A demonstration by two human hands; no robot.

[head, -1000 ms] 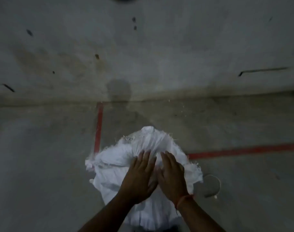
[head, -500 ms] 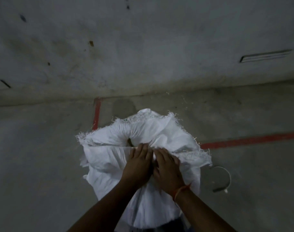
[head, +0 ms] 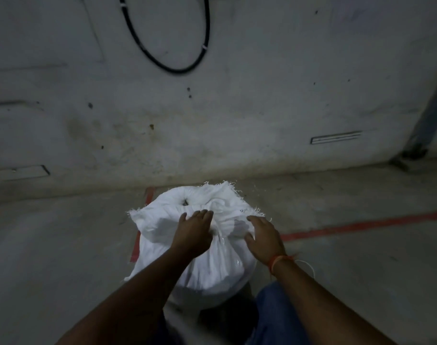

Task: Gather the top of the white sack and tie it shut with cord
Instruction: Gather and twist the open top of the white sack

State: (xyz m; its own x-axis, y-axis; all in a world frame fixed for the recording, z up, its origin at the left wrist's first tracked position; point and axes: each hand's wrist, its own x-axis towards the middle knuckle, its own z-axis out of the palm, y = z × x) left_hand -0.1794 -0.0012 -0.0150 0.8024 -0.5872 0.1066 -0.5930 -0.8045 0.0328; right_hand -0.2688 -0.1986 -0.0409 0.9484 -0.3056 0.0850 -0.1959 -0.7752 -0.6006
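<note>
The white woven sack [head: 212, 267] stands on the concrete floor just in front of me, its frayed top [head: 212, 197] bunched into a neck. My left hand [head: 192, 232] is closed around the left side of that gathered neck. To the right of the neck, my right hand [head: 263, 239] rests on the sack with its fingers apart and nothing in it. A thin white cord [head: 309, 265] lies looped on the floor behind my right wrist, mostly hidden by the arm.
A stained grey wall [head: 237, 108] rises close behind the sack, with a black cable loop [head: 167, 63] hanging on it. Red lines [head: 361, 224] cross the floor. My blue trouser leg [head: 274, 317] is at the bottom right.
My right hand has left the left hand, slid to the right and spread its fingers. The sack's top is gathered tighter under the left hand. The view has tilted up.
</note>
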